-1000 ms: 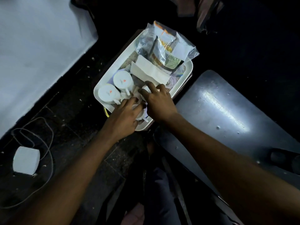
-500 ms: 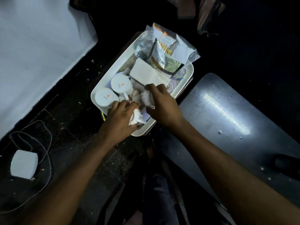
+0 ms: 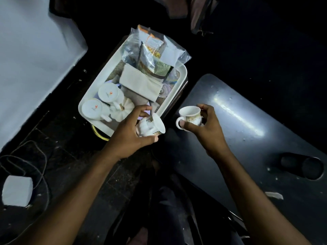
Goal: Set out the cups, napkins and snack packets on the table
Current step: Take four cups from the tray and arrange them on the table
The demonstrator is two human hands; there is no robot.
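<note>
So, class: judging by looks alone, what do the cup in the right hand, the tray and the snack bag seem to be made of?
Cup in the right hand: likely glazed ceramic, glossy white with a printed band.
Tray: probably plastic, smooth cream with a rounded moulded rim; melamine is possible.
Snack bag: thin clear plastic film, crinkled and see-through, with printed packets inside.

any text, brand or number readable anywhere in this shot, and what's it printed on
Nothing can be quoted; every mark is too small or blurred.
Upturned cups on the tray: a small red mark on each base, unreadable.
Snack packets in the clear bag: coloured printing and a pale label, blurred.
Cup in the right hand: gold pattern, no legible letters.
Cup in the left hand: gold trim only.
</note>
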